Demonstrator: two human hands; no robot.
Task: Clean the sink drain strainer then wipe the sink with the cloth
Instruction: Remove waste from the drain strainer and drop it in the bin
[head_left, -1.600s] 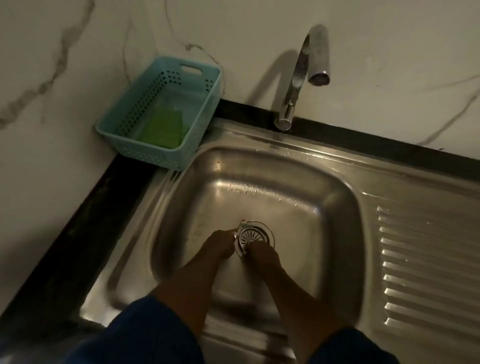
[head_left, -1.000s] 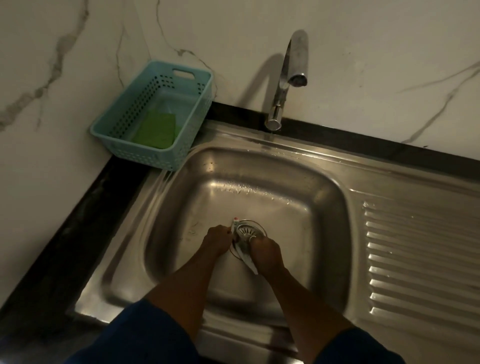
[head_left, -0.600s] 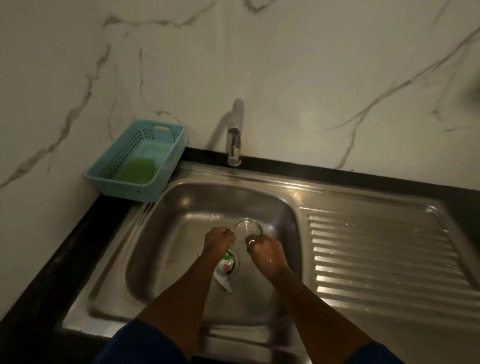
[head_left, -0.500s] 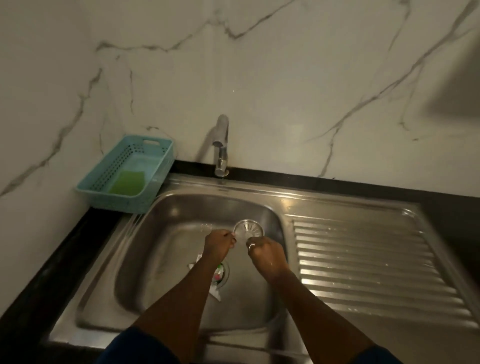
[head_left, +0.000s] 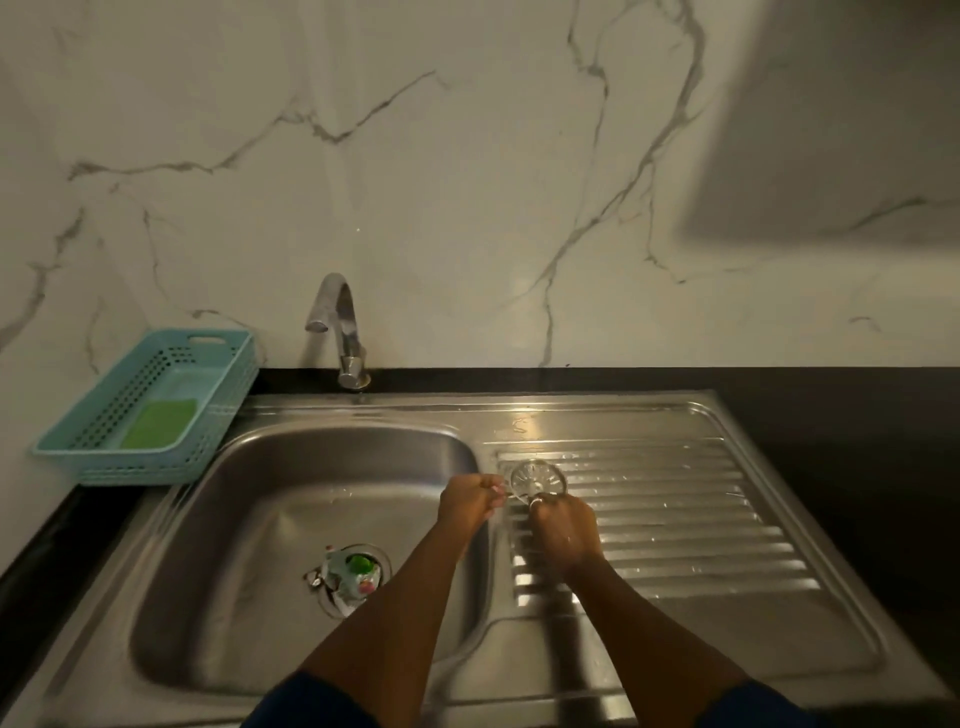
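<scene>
Strainer (head_left: 537, 477): just right of the sink basin (head_left: 311, 493).
Left hand (head_left: 470, 501): fingers pinch its left rim.
Right hand (head_left: 563, 522): fingers pinch its near rim.

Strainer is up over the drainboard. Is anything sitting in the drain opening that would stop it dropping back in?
Yes. Loose scraps, one bit green, sit in the drain opening on the sink floor. The left hand and right hand hold the strainer above the drainboard.

Single head-worn wide-angle view, forward and down, close over the sink (head_left: 291, 499) and drainboard (head_left: 675, 519)
</scene>
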